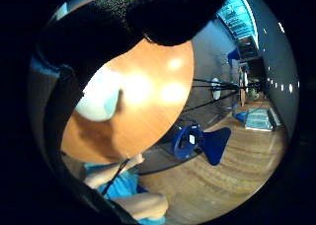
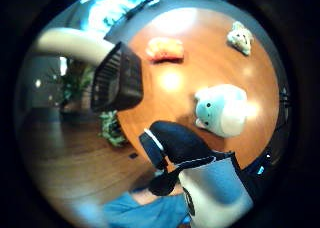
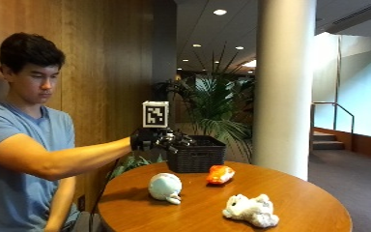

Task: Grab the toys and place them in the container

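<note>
gloved right hand [image 3: 152,138] raised beside basket [image 3: 195,153], fingers curled; grip contents cannot be told. pale blue toy [image 3: 165,187] sits below on counter [image 3: 301,212], within reach.

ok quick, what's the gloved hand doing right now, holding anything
Gloved right hand: raised beside the black basket, above the table; whether its fingers hold anything cannot be told.
Bare hand: not in view.

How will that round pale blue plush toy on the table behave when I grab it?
The pale blue plush toy looks stuffed and soft, so it will probably squash under the fingers and feel light for its bulk. Its rounded body suggests it could roll or rock on the table if nudged. Its fabric surface seems unlikely to slip.
</note>
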